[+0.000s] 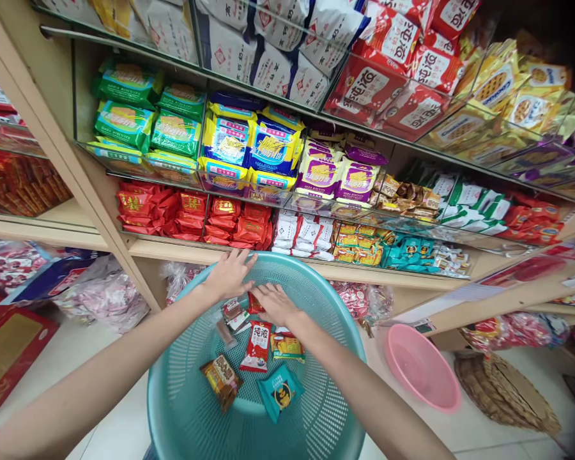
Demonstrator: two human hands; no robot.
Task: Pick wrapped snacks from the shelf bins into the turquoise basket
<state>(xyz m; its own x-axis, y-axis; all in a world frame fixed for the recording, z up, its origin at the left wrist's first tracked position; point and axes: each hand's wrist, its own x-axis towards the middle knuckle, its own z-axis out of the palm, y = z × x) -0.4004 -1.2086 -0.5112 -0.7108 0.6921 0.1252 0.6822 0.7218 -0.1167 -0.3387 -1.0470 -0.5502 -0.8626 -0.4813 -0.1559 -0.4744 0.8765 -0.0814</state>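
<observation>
A big teal plastic basket [326,409] with perforated walls stands in front of me. My left hand [230,275] is over its far side, fingers apart and nothing visible in them. Close beside it, my right hand [276,304] reaches inside, its fingers closed over a small red packet [255,304] that they partly cover. Below the hands lie a red-and-white biscuit packet [257,346], a yellow-green packet [287,347], a brown packet [222,381], a teal packet [280,391] and a brown-and-white packet [236,315].
Behind the basket rises a shelf with clear-fronted bins, holding green biscuit packs [124,124], red packets [191,214] and white packets [303,233]. On the floor to the right are a pink basin [421,367] and a wicker basket [505,393]. A red box [12,351] lies at left.
</observation>
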